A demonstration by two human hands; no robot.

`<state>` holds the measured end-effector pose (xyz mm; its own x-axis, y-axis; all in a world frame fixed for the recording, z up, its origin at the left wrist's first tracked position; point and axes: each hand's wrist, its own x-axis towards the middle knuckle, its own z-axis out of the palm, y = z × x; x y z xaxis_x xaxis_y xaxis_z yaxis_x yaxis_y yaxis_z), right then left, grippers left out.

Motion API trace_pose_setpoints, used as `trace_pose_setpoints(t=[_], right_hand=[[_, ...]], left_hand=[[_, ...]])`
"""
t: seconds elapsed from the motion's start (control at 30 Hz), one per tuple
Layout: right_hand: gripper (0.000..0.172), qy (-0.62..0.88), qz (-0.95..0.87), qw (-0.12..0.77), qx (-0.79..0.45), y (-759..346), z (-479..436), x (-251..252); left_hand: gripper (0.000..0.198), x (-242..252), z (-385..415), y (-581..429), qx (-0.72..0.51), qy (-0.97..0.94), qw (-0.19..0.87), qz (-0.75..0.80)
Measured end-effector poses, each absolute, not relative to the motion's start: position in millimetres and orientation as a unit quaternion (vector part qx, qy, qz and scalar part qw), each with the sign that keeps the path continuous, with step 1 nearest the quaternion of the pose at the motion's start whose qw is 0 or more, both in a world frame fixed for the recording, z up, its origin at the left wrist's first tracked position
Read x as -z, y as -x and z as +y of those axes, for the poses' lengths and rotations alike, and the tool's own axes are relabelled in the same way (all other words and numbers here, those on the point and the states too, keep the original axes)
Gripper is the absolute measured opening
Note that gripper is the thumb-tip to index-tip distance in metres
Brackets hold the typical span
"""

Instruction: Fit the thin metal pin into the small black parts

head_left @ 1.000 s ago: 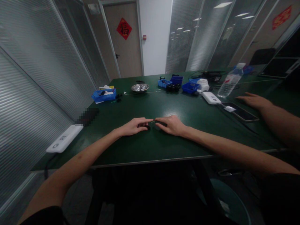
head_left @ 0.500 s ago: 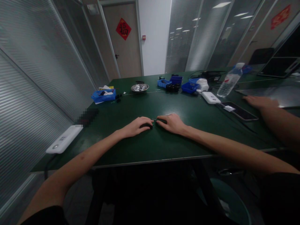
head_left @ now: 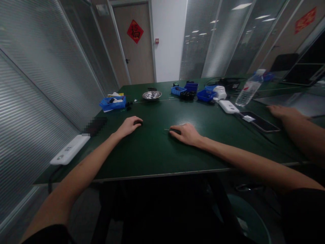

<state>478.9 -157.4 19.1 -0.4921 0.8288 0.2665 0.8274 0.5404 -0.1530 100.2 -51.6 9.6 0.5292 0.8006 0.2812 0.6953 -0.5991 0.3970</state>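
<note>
My left hand (head_left: 127,127) is closed around a small black object (head_left: 138,122), too dark to name, low over the left part of the green table (head_left: 149,152). Nearer the table's middle, my right hand (head_left: 188,134) grips a screwdriver (head_left: 175,130) by its dark handle. Its thin metal shaft points left toward my left hand. A clear gap separates the two hands. Beyond my left hand, several small black pieces (head_left: 128,108) lie beside a blue tray (head_left: 113,104) filled with mixed items.
A metal bowl (head_left: 151,96) with small parts stands at the back. Blue bins (head_left: 205,96), a power bank (head_left: 229,107), a phone (head_left: 261,122) and a water bottle (head_left: 250,88) lie to the right. Another person's hand (head_left: 284,112) rests at far right; a white device (head_left: 69,149) is at left.
My left hand has moved left and slightly away with the black object, apart from the screwdriver's tip. My right hand has stayed in place.
</note>
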Motion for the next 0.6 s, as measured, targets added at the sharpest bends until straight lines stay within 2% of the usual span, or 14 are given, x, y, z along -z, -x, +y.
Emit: trace_pose_setpoints(t=[0.27,0.6], right_hand=[[0.049,0.47,-0.867,0.163,-0.002,-479.4,-156.1,-17.5],[0.048,0.467,-0.868,0.166,0.004,-479.8,-156.3,-17.0]], left_hand=[[0.03,-7.9,-20.0,-37.2,-0.194,-0.792,0.007,0.578],[0.043,-13.7,-12.1,-22.7,-0.118,-0.748,0.011,0.653]])
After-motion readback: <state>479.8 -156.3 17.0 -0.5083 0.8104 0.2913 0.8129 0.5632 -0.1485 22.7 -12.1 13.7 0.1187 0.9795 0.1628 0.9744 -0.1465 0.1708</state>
